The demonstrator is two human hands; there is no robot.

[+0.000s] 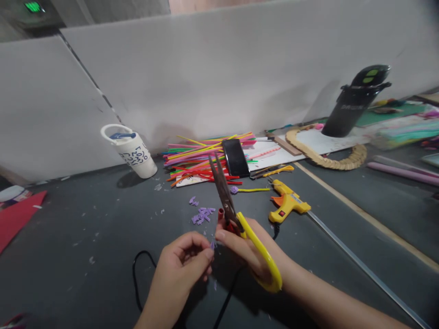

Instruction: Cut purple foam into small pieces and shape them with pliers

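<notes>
My left hand (187, 260) is closed in a pinch, with a small purple piece (212, 246) at the fingertips. My right hand (245, 244) is wrapped round scissors (226, 196) with yellow handles, their dark blades pointing up and slightly parted. A small dark red tube (221, 214) shows by the right fingers; how it is held is partly hidden. Beyond the hands lies a little heap of purple cut pieces (203, 215) on the dark table. Farther back rests a yellow-green stem (254, 189) with a purple ball-shaped head (234, 190).
A yellow glue gun (288, 201) with a long clear glue stick lies to the right. Behind are colourful strips (195, 157), a black phone (236, 157), a white cup (137, 155) and a black bottle (353, 105). Red sheet (20, 217) sits left; a black cord (135, 274) runs nearby.
</notes>
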